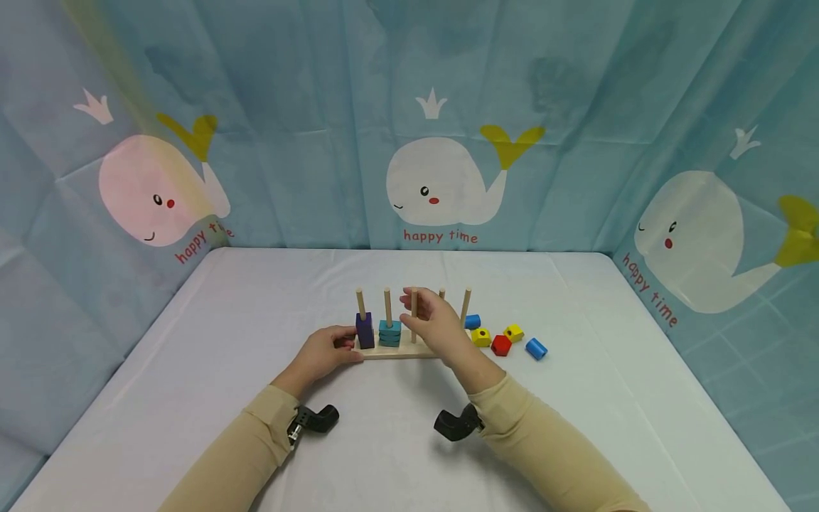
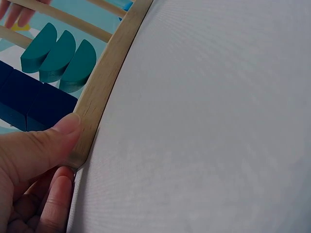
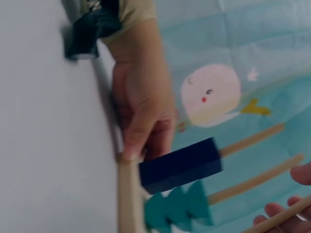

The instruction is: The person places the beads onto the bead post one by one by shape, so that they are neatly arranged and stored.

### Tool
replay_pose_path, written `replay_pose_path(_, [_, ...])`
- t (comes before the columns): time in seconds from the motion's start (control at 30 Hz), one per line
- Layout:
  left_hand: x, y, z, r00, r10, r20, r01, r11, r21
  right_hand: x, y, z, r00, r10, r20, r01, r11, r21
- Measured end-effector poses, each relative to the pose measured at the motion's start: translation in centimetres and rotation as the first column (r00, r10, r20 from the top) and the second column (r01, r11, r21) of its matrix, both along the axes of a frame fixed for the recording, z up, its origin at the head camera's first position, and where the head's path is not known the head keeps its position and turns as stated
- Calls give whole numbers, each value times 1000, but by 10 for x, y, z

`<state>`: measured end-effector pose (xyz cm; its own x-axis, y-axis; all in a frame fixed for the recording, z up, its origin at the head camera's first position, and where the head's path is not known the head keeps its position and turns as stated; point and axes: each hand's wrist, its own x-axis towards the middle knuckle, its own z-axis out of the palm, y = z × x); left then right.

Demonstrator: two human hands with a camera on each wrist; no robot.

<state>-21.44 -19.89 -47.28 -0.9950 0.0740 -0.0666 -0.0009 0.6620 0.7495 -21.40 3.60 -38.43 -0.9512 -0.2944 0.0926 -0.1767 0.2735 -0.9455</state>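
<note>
A wooden peg stand (image 1: 390,353) with several upright pegs lies on the table. My left hand (image 1: 328,351) grips its left end, thumb (image 2: 68,127) on the front edge and fingers curled by the corner. Dark blue square blocks (image 1: 365,331) are stacked on the leftmost peg. Three teal half-round blocks (image 2: 60,60) sit on the peg beside it. Around the bare third peg (image 1: 414,306), my right hand (image 1: 438,326) hovers with fingers loosely bent and nothing held. Its fingers lie behind that peg in the head view, and the hand hides part of the fourth peg.
Right of the stand lie two yellow blocks (image 1: 481,337), a red block (image 1: 502,345) and two blue cylinders (image 1: 536,348), one close by the rightmost peg (image 1: 466,306). A white cloth (image 1: 288,441) covers the table. Blue curtains with whale prints (image 1: 441,181) enclose the back and sides.
</note>
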Motion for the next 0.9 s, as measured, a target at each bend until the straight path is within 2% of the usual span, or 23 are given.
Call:
replay_pose_path(0.4, [1,-1,0,1000,-8,-6,8,1000,-6,8,19,42,995,84,-57,-91,988,-125])
replay_pose_path(0.53, [1,0,2,1000,-7,-1,7,1000,-10,8,32,51,992,101,-82,-112,984,-142])
replay_pose_path(0.7, [0,1,2,1000,-4,3,4,1000,-26,6,55,56,993,63,-99,-72,993,-91])
replay_pose_path(0.9, [1,1,3,1000,-3,11,3,1000,-28,2,84,50,994,26,-110,-24,999,23])
